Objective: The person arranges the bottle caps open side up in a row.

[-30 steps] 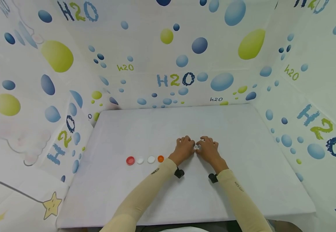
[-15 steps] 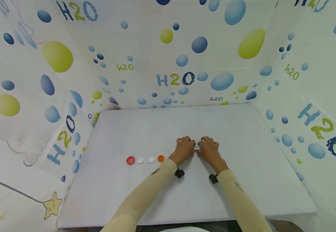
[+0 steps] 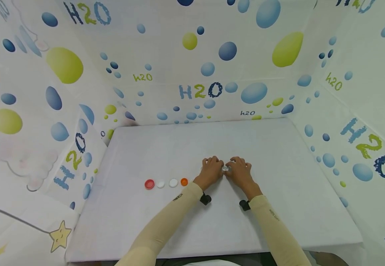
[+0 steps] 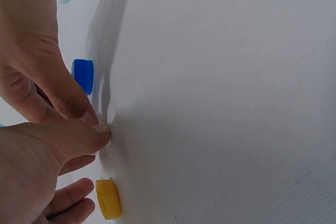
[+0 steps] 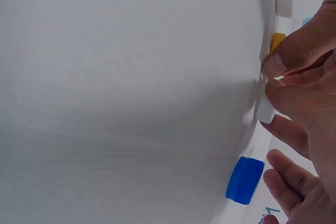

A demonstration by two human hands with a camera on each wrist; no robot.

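Observation:
My left hand [image 3: 211, 170] and right hand [image 3: 239, 171] meet over the middle of the white table. Between their fingertips is a small whitish cap [image 3: 225, 168] with greyish marks on top. The right thumb and fingers pinch this cap [image 5: 265, 107] on edge, as the right wrist view shows. At its other side, the left thumb and fingers pinch close against the right thumb tip. A blue bottle cap [image 5: 245, 180] lies by the right hand's other fingers, a yellow cap [image 4: 108, 199] by the left hand's. Both are hidden behind the hands in the head view.
Left of the hands a row of caps lies on the white table [image 3: 278, 155]: a red one [image 3: 149, 184], a small white one [image 3: 160, 184], a larger white one [image 3: 173, 183] and an orange one [image 3: 184, 181]. Patterned cloth walls [image 3: 165, 48] stand behind and beside the table.
Both hands stay in nearly the same place. The whitish cap between their fingertips tilts very slightly; the row of caps lies as before.

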